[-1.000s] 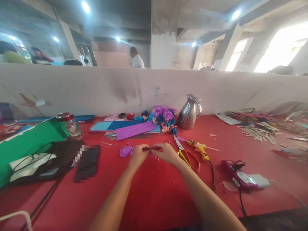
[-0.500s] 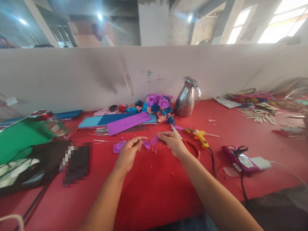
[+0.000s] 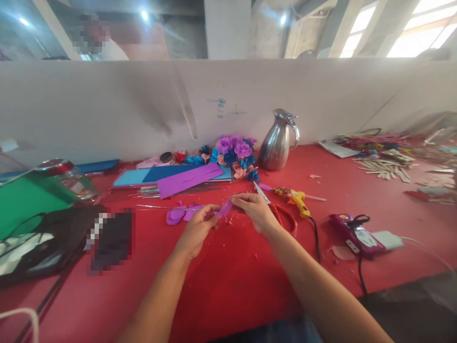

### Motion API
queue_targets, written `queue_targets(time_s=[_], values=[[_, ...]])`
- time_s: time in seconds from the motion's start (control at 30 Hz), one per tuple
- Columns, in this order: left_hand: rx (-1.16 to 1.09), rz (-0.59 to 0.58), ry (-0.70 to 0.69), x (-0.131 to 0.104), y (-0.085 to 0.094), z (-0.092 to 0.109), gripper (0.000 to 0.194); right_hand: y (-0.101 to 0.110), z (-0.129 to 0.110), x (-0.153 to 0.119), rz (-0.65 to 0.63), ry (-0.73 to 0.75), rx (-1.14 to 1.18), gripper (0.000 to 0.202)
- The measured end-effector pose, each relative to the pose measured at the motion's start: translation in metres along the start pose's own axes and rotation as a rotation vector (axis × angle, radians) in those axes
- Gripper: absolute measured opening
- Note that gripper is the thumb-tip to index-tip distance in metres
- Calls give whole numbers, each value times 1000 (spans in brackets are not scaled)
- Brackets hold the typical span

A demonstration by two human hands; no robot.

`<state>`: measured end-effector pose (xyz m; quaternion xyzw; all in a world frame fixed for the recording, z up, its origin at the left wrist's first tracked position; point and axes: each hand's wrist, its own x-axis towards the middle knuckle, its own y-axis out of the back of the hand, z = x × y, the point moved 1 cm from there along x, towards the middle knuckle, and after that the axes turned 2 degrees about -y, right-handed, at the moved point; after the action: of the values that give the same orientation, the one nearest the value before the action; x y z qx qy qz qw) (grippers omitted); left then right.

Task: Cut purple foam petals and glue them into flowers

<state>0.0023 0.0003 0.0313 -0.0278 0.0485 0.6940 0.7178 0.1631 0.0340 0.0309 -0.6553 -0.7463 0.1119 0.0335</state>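
Observation:
Between my hands, near the middle of the red table, is a small purple paper piece (image 3: 225, 207). My right hand (image 3: 253, 209) pinches its upper right end. My left hand (image 3: 200, 227) has thumb and fingertips closed at its lower left side. Cut purple pieces (image 3: 175, 216) lie just left of my left hand, beside thin wires (image 3: 153, 207). Scissors with red handles (image 3: 285, 216) rest by my right hand, blades toward the flowers. Behind my hands a purple paper strip (image 3: 189, 180) lies over blue sheets (image 3: 132, 177).
Paper flowers (image 3: 233, 152) and a steel jug (image 3: 276, 143) stand by the partition. A yellow glue gun (image 3: 298, 202) and purple power strip (image 3: 357, 236) with cords are at right. At left are a dark bag (image 3: 53, 247), a jar (image 3: 73, 181) and a green sheet (image 3: 32, 202).
My left hand has moved right and up to the purple piece in my right hand, closing the gap. A person now shows beyond the partition at upper left.

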Motion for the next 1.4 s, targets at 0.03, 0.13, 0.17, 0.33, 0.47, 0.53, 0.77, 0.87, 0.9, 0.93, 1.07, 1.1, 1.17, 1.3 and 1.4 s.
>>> queue_targets(time_s=[0.03, 0.13, 0.17, 0.33, 0.47, 0.53, 0.77, 0.87, 0.9, 0.93, 1.07, 1.1, 1.17, 1.3, 1.4], values=[[-7, 11, 1, 1, 0, -1, 29, 0, 0, 0, 1, 4, -9, 22], [-29, 24, 7, 2, 0, -2, 29, 0, 0, 0, -3, 7, -19, 21], [-36, 23, 10, 2, 0, -3, 30, 0, 0, 0, -7, 9, -20, 21], [-51, 27, 1, 3, 1, -4, 29, -1, -1, -1, -26, 16, -26, 19], [-39, 25, -6, 3, 2, -5, 28, -1, -1, -1, -31, 24, -39, 20], [-40, 20, -5, 3, 2, -4, 28, -2, -1, -1, -27, 28, -40, 20], [-22, -5, -26, 2, 1, -2, 25, -3, 1, -1, -42, 57, -86, 19], [-11, 0, -33, 3, 1, -5, 25, -2, 2, 0, -46, 65, -109, 18], [-9, 0, -36, 3, 1, -6, 26, -2, 2, 0, -46, 65, -115, 18], [-10, -5, -36, 3, 1, -6, 27, -2, 3, 0, -44, 64, -119, 17], [-50, -38, 13, 4, 4, -6, 31, -1, 4, 2, -32, 60, -124, 16], [-62, -43, 33, 3, 5, -5, 33, -1, 4, 2, -28, 59, -126, 16], [-77, -46, 72, 3, 7, -4, 36, 0, 5, 3, -21, 62, -135, 16], [-130, -61, 124, 4, 8, -3, 36, 1, 5, 3, -20, 57, -139, 17], [-171, -60, 153, 4, 7, -4, 35, 1, 5, 3, -25, 47, -139, 16]])
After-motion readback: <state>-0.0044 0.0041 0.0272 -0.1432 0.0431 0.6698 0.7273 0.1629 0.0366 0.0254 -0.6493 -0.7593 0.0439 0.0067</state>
